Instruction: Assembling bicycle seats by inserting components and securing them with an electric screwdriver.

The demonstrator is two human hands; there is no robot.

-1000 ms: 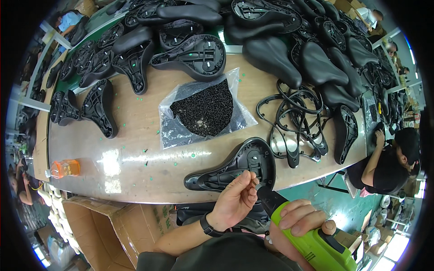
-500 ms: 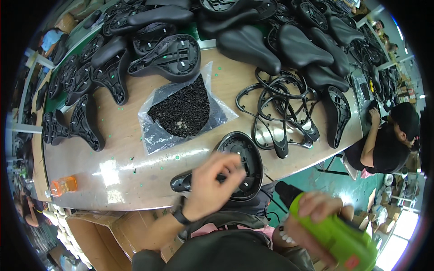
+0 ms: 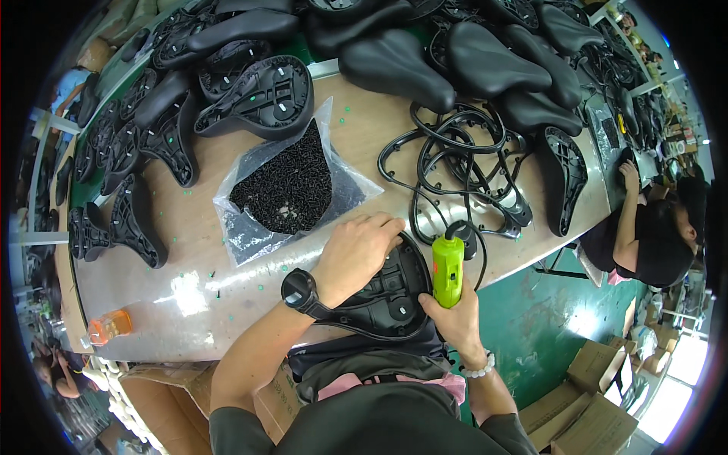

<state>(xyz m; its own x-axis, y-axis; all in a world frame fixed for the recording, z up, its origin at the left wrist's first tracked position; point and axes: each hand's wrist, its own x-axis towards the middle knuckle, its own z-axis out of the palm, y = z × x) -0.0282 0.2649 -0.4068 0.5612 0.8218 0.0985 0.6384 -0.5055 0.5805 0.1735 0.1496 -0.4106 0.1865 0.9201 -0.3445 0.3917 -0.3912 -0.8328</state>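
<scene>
An upturned black bicycle saddle [image 3: 365,309] lies at the table's near edge in front of me, its ribbed underside and rim showing. My left hand [image 3: 358,254] is closed over the saddle's far rim, fingers together and a dark watch on the wrist. Whether something small is under the fingertips is hidden. My right hand [image 3: 457,317] grips a lime-green electric screwdriver [image 3: 448,271] beside the saddle's right side. A black cord leaves the tool's upper end; its working end is hidden. Beyond my left hand, a clear plastic bag [image 3: 250,241] holds a heap of small black screws [image 3: 282,186].
Black rim frames [image 3: 455,163] lie tangled at right centre. Many black saddles [image 3: 497,64] are piled along the back and left. An orange container [image 3: 111,326] stands at left, a cardboard box [image 3: 163,398] below. Another person [image 3: 644,243] sits at right.
My right hand has brought the screwdriver up and left, from beside my lap to the saddle's side. My left hand has moved forward onto the far rim. The view has shifted slightly.
</scene>
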